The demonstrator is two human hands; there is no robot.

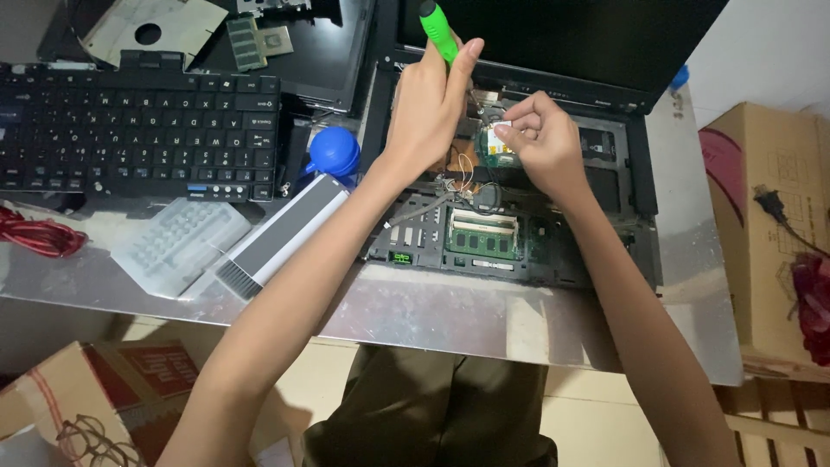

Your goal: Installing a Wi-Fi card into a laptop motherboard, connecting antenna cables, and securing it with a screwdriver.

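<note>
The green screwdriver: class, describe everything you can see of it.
Only the handle of the screwdriver shows: bright green, smooth and plastic-looking, with a dark cap at its top end. It stands tilted over the opened laptop. The left hand wraps it in its grip, hiding shaft and tip. The right hand works beside it, apart.
</note>
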